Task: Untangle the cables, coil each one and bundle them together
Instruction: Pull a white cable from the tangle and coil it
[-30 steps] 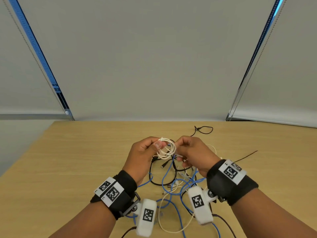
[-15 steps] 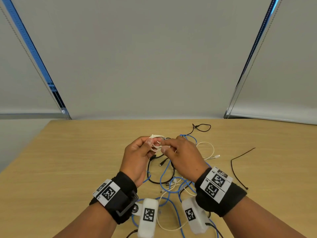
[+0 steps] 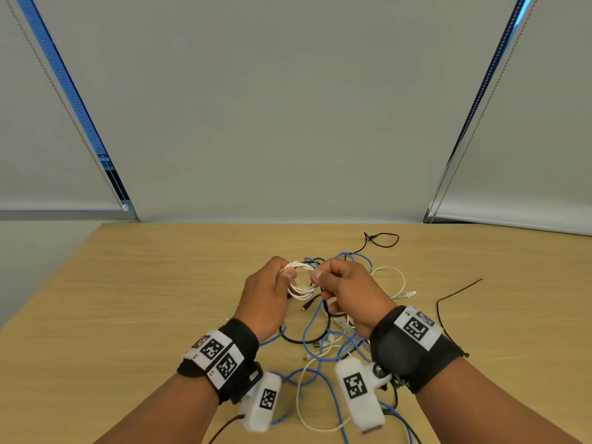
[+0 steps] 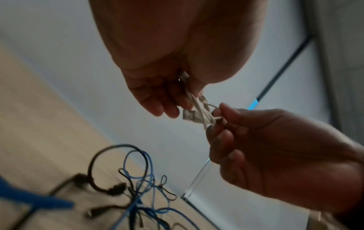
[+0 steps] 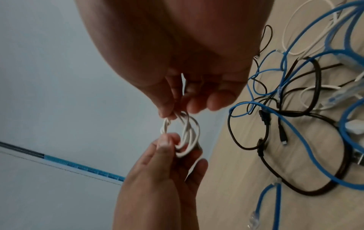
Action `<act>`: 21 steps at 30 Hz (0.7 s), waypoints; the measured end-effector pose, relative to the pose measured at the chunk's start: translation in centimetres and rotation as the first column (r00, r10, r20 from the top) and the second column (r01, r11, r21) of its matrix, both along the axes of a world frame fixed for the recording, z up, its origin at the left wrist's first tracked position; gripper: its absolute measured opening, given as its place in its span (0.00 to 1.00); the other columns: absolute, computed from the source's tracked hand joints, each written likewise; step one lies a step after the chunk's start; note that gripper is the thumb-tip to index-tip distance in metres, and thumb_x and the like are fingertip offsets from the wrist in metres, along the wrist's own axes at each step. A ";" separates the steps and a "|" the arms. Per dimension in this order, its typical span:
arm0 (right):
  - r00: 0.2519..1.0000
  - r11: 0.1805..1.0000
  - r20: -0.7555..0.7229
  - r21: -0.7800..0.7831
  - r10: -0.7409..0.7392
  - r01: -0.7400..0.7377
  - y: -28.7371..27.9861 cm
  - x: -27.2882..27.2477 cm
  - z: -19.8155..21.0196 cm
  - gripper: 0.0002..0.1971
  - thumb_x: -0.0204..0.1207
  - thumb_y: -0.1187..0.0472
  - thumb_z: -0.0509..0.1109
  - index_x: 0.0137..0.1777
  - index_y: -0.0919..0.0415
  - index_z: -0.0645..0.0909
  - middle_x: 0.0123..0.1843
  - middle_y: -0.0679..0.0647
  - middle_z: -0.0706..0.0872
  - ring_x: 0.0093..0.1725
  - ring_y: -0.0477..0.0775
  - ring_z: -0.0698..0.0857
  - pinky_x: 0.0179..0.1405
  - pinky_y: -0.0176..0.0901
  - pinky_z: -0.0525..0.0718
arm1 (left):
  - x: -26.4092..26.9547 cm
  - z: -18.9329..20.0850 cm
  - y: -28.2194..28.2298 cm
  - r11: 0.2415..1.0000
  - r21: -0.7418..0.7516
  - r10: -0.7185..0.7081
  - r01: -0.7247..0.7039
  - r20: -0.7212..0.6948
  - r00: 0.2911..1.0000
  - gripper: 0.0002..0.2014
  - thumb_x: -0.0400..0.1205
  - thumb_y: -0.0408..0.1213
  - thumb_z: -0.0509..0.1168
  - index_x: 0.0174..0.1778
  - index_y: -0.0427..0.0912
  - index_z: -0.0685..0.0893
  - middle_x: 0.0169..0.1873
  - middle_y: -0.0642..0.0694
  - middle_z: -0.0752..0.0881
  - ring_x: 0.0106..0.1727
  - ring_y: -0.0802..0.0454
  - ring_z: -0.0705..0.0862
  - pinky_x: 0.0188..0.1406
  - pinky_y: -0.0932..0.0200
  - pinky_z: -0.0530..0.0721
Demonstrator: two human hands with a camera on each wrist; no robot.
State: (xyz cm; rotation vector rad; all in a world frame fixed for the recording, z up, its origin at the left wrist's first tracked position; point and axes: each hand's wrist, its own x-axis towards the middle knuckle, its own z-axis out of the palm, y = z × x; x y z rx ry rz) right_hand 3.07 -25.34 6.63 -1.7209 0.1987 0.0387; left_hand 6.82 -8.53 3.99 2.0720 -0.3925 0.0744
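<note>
1. Thumb and forefinger of the left hand (image 3: 266, 293) pinch one side of a small white cable coil (image 3: 301, 282); the right hand (image 3: 347, 290) pinches the opposite side.
2. The coil, several smooth round loops with a flat USB plug (image 4: 188, 116), is held above the table.
3. Below lies a tangle of thin blue cable (image 3: 315, 331), glossy black cable (image 3: 326, 328) and loose white cable (image 3: 389, 277).
4. The pale wood-grain table (image 3: 128, 299) bears them all.
</note>
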 end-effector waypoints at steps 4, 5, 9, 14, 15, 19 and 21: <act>0.997 0.997 -0.040 -0.039 0.064 -0.065 -0.7 0.3 1.0 0.10 0.86 0.59 0.66 0.43 0.57 0.81 0.43 0.50 0.85 0.34 0.46 0.80 0.26 0.38 0.79 | 0.5 -0.4 0.7 0.948 0.317 -0.089 0.033 0.162 0.983 0.08 0.91 0.43 0.57 0.50 0.46 0.78 0.35 0.51 0.82 0.36 0.50 0.80 0.35 0.50 0.76; 0.996 0.991 -0.036 -0.099 0.084 -0.087 -0.8 0.4 1.2 0.10 0.86 0.58 0.66 0.43 0.57 0.80 0.45 0.52 0.85 0.33 0.45 0.81 0.26 0.39 0.79 | 0.6 -0.3 0.7 0.936 0.352 -0.091 0.022 0.180 0.980 0.08 0.91 0.43 0.56 0.50 0.46 0.77 0.36 0.51 0.81 0.36 0.50 0.79 0.35 0.50 0.76; 0.985 0.980 -0.069 -0.109 0.160 -0.167 -1.2 0.7 1.2 0.10 0.87 0.58 0.64 0.44 0.58 0.80 0.44 0.54 0.85 0.28 0.45 0.81 0.27 0.42 0.81 | 0.4 0.0 0.4 0.979 0.199 -0.066 0.036 0.146 0.987 0.06 0.90 0.40 0.57 0.52 0.47 0.79 0.37 0.53 0.83 0.37 0.53 0.81 0.36 0.56 0.79; 0.996 0.994 -0.059 0.096 0.061 -0.055 -1.2 0.8 0.3 0.08 0.88 0.63 0.63 0.47 0.61 0.79 0.39 0.56 0.79 0.26 0.46 0.76 0.26 0.43 0.80 | 0.2 0.2 -0.1 0.936 0.340 -0.174 0.089 0.229 0.958 0.19 0.89 0.34 0.57 0.76 0.52 0.75 0.57 0.52 0.85 0.52 0.52 0.85 0.52 0.53 0.84; 0.996 0.995 -0.064 0.080 0.061 -0.056 -1.1 0.8 0.1 0.07 0.87 0.63 0.63 0.47 0.61 0.79 0.38 0.56 0.77 0.25 0.45 0.75 0.26 0.43 0.79 | 0.2 0.3 -0.1 0.905 0.418 -0.192 0.081 0.232 0.954 0.20 0.89 0.33 0.56 0.78 0.52 0.74 0.61 0.51 0.84 0.55 0.49 0.85 0.54 0.49 0.84; 0.986 0.990 -0.088 -0.022 0.140 -0.143 -1.6 0.7 0.4 0.06 0.86 0.62 0.64 0.48 0.61 0.80 0.36 0.53 0.75 0.24 0.45 0.71 0.22 0.41 0.75 | 0.3 0.1 0.4 0.933 0.333 -0.190 0.140 0.123 0.974 0.19 0.89 0.31 0.55 0.72 0.54 0.78 0.44 0.51 0.84 0.39 0.56 0.81 0.40 0.56 0.82; 0.975 0.938 -0.041 -0.268 0.217 -0.220 -2.1 0.7 1.1 0.07 0.86 0.61 0.65 0.47 0.60 0.81 0.32 0.48 0.76 0.22 0.41 0.71 0.24 0.41 0.75 | 0.2 -0.1 0.4 0.983 0.084 -0.161 0.160 -0.005 0.987 0.17 0.91 0.32 0.54 0.64 0.57 0.83 0.32 0.48 0.79 0.29 0.55 0.74 0.30 0.58 0.75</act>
